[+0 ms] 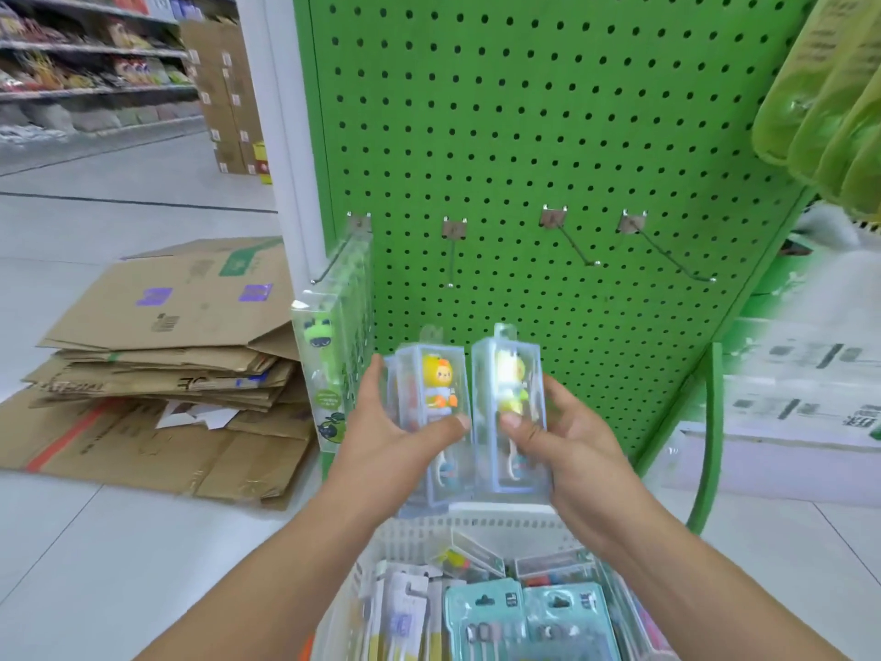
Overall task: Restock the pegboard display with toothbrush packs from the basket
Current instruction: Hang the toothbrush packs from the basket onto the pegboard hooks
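Before the green pegboard (548,136), your left hand (395,436) grips a clear orange pack (436,398), thumb curled across its front, with further packs behind it. Your right hand (558,441) grips a yellow pack (510,407) upright, thumb on its face, fingers wrapped behind. Both packs are held side by side above the white basket (476,527), below three bare hooks (579,248); green packs (329,364) hang on the leftmost hook.

I have both bare forearms reaching forward and up from the bottom edge, converging toward the middle. My left hand (395,431) is raised palm-inward, thumb across the front, fingers curled behind in a grip. My right hand (562,436) mirrors it just beside, thumb forward, fingers wrapped round the far side.
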